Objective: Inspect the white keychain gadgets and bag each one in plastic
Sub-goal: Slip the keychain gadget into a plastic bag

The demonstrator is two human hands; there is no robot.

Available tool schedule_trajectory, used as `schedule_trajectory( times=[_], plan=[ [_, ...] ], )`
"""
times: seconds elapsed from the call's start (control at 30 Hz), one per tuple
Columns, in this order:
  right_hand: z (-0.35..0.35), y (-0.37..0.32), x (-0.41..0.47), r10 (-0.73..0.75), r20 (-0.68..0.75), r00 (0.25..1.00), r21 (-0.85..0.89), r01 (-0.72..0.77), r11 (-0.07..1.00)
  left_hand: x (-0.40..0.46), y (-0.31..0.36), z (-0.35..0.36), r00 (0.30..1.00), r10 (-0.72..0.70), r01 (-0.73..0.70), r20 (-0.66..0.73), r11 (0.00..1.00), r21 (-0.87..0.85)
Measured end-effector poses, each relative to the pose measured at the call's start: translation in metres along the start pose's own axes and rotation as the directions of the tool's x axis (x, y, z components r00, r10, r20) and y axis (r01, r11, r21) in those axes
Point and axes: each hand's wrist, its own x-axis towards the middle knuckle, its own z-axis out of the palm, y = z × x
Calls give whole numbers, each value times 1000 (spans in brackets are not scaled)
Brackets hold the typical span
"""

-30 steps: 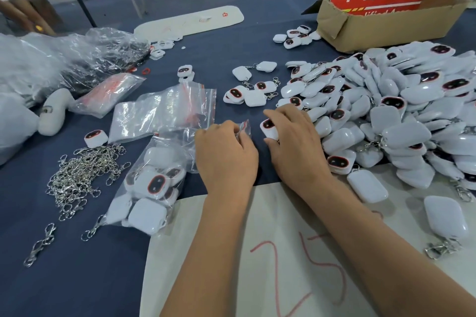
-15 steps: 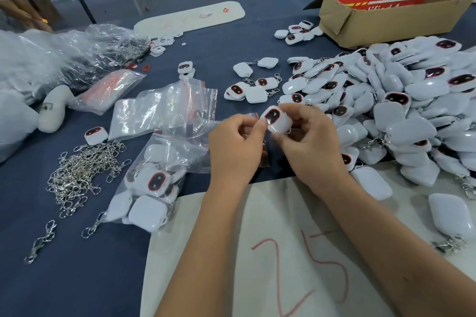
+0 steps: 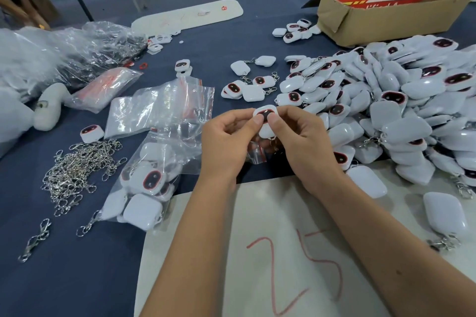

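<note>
Raised and squared up, the gadget (image 3: 265,121) stands lengthwise, dark face up, pinched by both hands' grip.

Gadget (image 3: 265,121) between the hands: white shell, dark oval face ringed red. Beneath the wrists, pale board (image 3: 257,213) marked "25" in red; blue tablecloth (image 3: 77,278) left of the left hand (image 3: 226,144).
</note>
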Motion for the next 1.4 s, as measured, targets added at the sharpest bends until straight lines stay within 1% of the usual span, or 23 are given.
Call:
schedule_trajectory(
  times=[0.13, 0.33, 0.47, 0.6, 0.8, 1.13, 1.4],
  plan=[
    [0, -1, 0, 38, 26, 999, 9, -38, 999, 1, -1, -2, 1000, -13, 13, 6, 1000, 2],
    [-1, -2, 1, 76, 34, 997, 27, -77, 997, 3, -5, 0, 999, 48, -49, 6, 988, 146],
    [-1, -3, 1, 81, 46, 996, 2, -81, 997, 3, -5, -1, 1000, 29, -30, 5, 985, 168],
    [-1, -3, 1, 83, 55, 995, -24, -82, 996, 4, -6, -3, 998, 56, -54, -1, 975, 215],
    [0, -5, 1, 110, 37, 993, 78, -113, 991, 4, -7, -4, 996, 69, -79, 62, 981, 175],
    [0, -1, 3, 71, 1, 997, 6, -71, 997, 4, -8, -2, 995, 77, -86, 61, 982, 169],
    [0, -2, 4, 99, 63, 993, 82, -104, 991, 6, -8, -3, 997, 59, -65, 39, 984, 166]
  ],
)
